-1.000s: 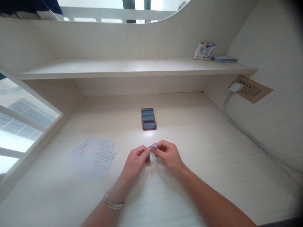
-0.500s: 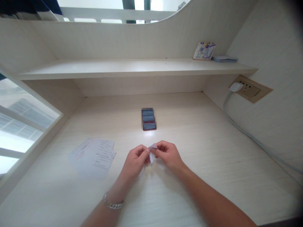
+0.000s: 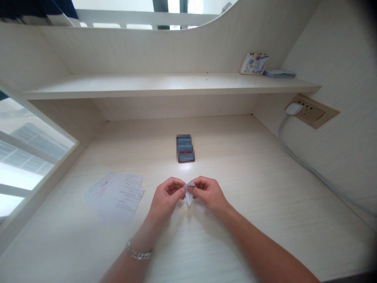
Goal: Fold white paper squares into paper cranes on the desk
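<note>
My left hand (image 3: 165, 199) and my right hand (image 3: 208, 192) meet over the middle of the pale wooden desk (image 3: 265, 188). Both pinch a small folded piece of white paper (image 3: 189, 192) between thumb and fingers. The paper is held just above the desk, its point hanging down between the hands. A metal bracelet (image 3: 138, 252) circles my left wrist.
A dark blurred card-like object (image 3: 185, 148) lies beyond the hands. Printed paper sheets (image 3: 116, 192) lie to the left. A shelf (image 3: 165, 84) above holds a small packet (image 3: 254, 63) and a flat item (image 3: 279, 73). A wall socket (image 3: 311, 113) with a grey cable (image 3: 309, 167) is on the right.
The hands have shifted slightly up and the left fingers have closed in more on the paper; the paper's lower point shows a little more.
</note>
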Demonstrator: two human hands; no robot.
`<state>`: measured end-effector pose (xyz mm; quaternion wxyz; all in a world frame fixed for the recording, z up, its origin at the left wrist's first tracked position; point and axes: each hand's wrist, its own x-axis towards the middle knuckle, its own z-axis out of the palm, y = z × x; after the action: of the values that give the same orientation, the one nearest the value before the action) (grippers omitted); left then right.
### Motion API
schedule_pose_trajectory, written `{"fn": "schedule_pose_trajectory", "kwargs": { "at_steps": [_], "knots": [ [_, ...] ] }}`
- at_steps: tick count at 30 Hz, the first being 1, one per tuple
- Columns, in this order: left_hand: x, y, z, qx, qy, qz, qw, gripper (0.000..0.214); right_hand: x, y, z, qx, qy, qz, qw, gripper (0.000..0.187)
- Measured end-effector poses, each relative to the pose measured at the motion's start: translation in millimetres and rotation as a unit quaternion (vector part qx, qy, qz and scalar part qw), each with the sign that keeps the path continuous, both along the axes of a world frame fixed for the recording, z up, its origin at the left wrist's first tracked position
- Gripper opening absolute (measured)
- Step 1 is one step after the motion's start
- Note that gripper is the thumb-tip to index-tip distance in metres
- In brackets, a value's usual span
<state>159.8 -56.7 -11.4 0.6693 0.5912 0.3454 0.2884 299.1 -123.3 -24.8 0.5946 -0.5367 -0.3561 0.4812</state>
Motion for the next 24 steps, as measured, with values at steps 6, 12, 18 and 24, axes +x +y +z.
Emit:
{"fn": "schedule_pose_trajectory", "kwargs": {
  "at_steps": [6,12,18,24],
  "knots": [
    [-2,3,-1.5,-0.040,-0.015,0.007,0.999,0.007,-1,0,0.0,-0.006,-0.007,0.000,1.000,0.019],
    [4,-5,-1.3,-0.111,-0.022,-0.001,0.994,0.022,1,0,2.7,0.008,-0.032,-0.070,0.997,0.016],
    [7,-9,-1.8,-0.117,0.051,-0.048,0.991,0.024,1,0,1.9,0.009,-0.081,-0.130,0.988,0.016],
    [7,-10,-0.2,-0.068,0.068,-0.087,0.992,0.023,-1,-1,2.2,0.010,-0.079,-0.135,0.988,0.016]
  ]
}}
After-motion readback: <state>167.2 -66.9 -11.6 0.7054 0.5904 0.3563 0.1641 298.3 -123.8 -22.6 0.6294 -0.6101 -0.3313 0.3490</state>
